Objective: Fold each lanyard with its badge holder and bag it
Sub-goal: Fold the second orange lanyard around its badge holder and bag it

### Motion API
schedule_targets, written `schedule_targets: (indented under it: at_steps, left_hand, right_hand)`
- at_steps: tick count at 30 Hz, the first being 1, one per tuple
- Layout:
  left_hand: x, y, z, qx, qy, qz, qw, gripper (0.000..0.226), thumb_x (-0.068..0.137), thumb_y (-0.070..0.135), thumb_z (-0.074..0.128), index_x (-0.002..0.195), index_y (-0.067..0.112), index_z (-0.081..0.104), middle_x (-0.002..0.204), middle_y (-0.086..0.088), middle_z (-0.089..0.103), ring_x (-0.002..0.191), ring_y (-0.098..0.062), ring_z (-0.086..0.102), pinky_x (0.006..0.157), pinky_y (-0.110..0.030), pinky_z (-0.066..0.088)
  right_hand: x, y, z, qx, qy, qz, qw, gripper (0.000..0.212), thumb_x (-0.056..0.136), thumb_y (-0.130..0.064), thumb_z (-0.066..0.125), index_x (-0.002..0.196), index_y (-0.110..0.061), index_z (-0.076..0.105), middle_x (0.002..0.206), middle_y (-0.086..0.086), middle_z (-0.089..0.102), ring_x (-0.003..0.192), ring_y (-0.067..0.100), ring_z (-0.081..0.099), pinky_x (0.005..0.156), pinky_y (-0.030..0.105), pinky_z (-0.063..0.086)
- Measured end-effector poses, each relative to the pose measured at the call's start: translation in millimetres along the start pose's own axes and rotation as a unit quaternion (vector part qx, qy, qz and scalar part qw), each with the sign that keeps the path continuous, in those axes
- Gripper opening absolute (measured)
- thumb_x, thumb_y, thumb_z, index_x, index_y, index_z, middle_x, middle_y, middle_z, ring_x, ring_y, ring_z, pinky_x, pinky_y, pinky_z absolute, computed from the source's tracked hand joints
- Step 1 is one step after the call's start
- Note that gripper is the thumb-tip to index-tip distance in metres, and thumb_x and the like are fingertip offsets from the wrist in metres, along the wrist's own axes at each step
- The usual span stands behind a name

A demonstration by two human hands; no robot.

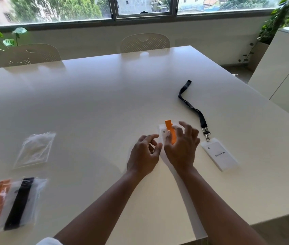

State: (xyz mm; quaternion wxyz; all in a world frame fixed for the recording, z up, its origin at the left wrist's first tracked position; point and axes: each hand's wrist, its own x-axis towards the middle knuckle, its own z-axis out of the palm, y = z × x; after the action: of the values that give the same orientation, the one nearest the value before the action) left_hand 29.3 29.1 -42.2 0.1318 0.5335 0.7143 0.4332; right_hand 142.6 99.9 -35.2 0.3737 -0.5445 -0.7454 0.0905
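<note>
A: On the white table (104,96), largest item first?

B: The table itself, with two pale chairs (145,42) at its far edge under the window (143,7). A white cabinet (281,68) stands to the right, leafy plants (278,20) in the corners.

A: Next entry?

B: Two filled bags (11,204), near left edge, overlapping. One shows a folded orange strap, the other a black one.

A: Then?

B: Black lanyard (193,108), unfolded, strap trailing toward the far side. Its clip joins a white badge holder (219,156) lying flat, right of the hands, apart from them.

A: The empty bag?

B: Clear bag (35,149), flat, well left of the hands.

A: The hands?

B: Left hand (143,154), fingers loosely curled, holding nothing that shows. Right hand (180,147), fingers spread and bent above the item in work; whether the thumb presses on it, I cannot tell.

A: And that item?

B: Orange lanyard (169,129), folded, lying along a second badge holder (163,133). Both sit on the table just beyond the left fingertips and partly beneath the right fingers.
</note>
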Motion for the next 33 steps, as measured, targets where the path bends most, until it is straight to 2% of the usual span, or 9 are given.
schedule_targets:
  at_steps: [2, 5, 8, 12, 18, 21, 24, 29, 33]
  left_hand:
    - [-1.7, -3.0, -7.7, -0.028, 0.021, -0.022, 0.999, 0.029, 0.096, 0.034, 0.062, 0.123, 0.024, 0.066, 0.106, 0.007, 0.061, 0.083, -0.004, 0.064, 0.075, -0.020, 0.058]
    - [3.8, -12.1, -32.8, -0.050, 0.041, -0.066, 0.996, 0.022, 0.098, 0.031, 0.057, 0.118, 0.025, 0.066, 0.112, 0.004, 0.063, 0.086, 0.000, 0.061, 0.069, -0.006, 0.050]
    - [14.9, -27.9, -74.9, -0.039, 0.059, -0.090, 0.993, 0.021, 0.099, 0.032, 0.054, 0.115, 0.026, 0.067, 0.112, 0.005, 0.066, 0.091, -0.001, 0.061, 0.072, -0.010, 0.047]
    - [23.3, -55.7, -144.5, 0.005, 0.112, -0.112, 0.987, 0.018, 0.098, 0.030, 0.055, 0.108, 0.027, 0.069, 0.103, 0.007, 0.070, 0.088, -0.004, 0.063, 0.078, -0.023, 0.053]
    - [10.5, -114.0, -250.2, 0.084, 0.182, -0.178, 0.963, 0.013, 0.093, 0.028, 0.060, 0.101, 0.026, 0.071, 0.089, 0.004, 0.071, 0.084, -0.014, 0.067, 0.072, -0.022, 0.046]
    - [0.5, -144.3, -290.3, 0.131, 0.193, -0.225, 0.946, 0.019, 0.092, 0.030, 0.063, 0.108, 0.021, 0.070, 0.099, -0.003, 0.070, 0.094, -0.023, 0.066, 0.085, -0.031, 0.051]
    - [-7.4, -166.8, -311.1, 0.156, 0.180, -0.280, 0.930, 0.033, 0.092, 0.034, 0.064, 0.119, 0.015, 0.063, 0.113, -0.010, 0.063, 0.106, -0.028, 0.060, 0.096, -0.039, 0.050]
    - [-20.5, -198.7, -324.3, 0.140, 0.148, -0.350, 0.914, 0.056, 0.091, 0.044, 0.065, 0.134, 0.010, 0.054, 0.128, -0.017, 0.057, 0.116, -0.032, 0.057, 0.098, -0.045, 0.051]
    - [-23.0, -210.6, -326.9, 0.090, 0.149, -0.345, 0.922, 0.055, 0.088, 0.041, 0.070, 0.133, 0.011, 0.058, 0.127, -0.013, 0.063, 0.115, -0.028, 0.060, 0.097, -0.044, 0.053]
  right_hand:
    - [-6.0, -12.1, 3.9, 0.012, 0.038, -0.008, 0.999, 0.020, 0.087, -0.026, 0.063, 0.104, -0.015, 0.067, 0.125, 0.005, 0.055, 0.117, 0.026, 0.043, 0.087, 0.044, 0.041]
    - [-14.2, -38.6, 15.9, 0.046, 0.052, -0.031, 0.997, 0.016, 0.086, -0.025, 0.063, 0.099, -0.016, 0.066, 0.119, 0.004, 0.056, 0.114, 0.025, 0.044, 0.085, 0.041, 0.041]
    - [-16.0, -73.8, 29.8, 0.093, 0.048, -0.079, 0.991, 0.014, 0.086, -0.021, 0.064, 0.096, -0.011, 0.066, 0.112, 0.006, 0.059, 0.110, 0.024, 0.048, 0.087, 0.035, 0.044]
    - [-20.4, -131.9, 49.9, 0.149, -0.024, -0.130, 0.980, 0.019, 0.088, -0.020, 0.061, 0.101, -0.009, 0.067, 0.109, 0.005, 0.061, 0.106, 0.024, 0.049, 0.087, 0.036, 0.046]
    - [-45.8, -211.5, 86.5, 0.187, -0.141, -0.194, 0.953, 0.029, 0.089, -0.024, 0.059, 0.114, -0.011, 0.065, 0.119, 0.002, 0.062, 0.112, 0.021, 0.047, 0.092, 0.028, 0.042]
    - [-61.7, -243.3, 105.9, 0.186, -0.203, -0.210, 0.938, 0.035, 0.090, -0.027, 0.056, 0.122, -0.013, 0.062, 0.126, -0.001, 0.059, 0.117, 0.019, 0.044, 0.097, 0.028, 0.041]
    - [-75.0, -265.2, 125.0, 0.177, -0.263, -0.213, 0.924, 0.042, 0.091, -0.030, 0.054, 0.130, -0.015, 0.057, 0.134, -0.002, 0.054, 0.122, 0.019, 0.039, 0.104, 0.032, 0.040]
    - [-94.4, -284.6, 153.4, 0.119, -0.337, -0.259, 0.897, 0.047, 0.093, -0.033, 0.048, 0.138, -0.021, 0.050, 0.148, -0.005, 0.041, 0.128, 0.020, 0.032, 0.106, 0.036, 0.034]
    - [-99.4, -281.5, 165.9, 0.052, -0.345, -0.310, 0.884, 0.044, 0.095, -0.041, 0.040, 0.137, -0.029, 0.051, 0.153, -0.011, 0.034, 0.126, 0.020, 0.028, 0.100, 0.037, 0.030]
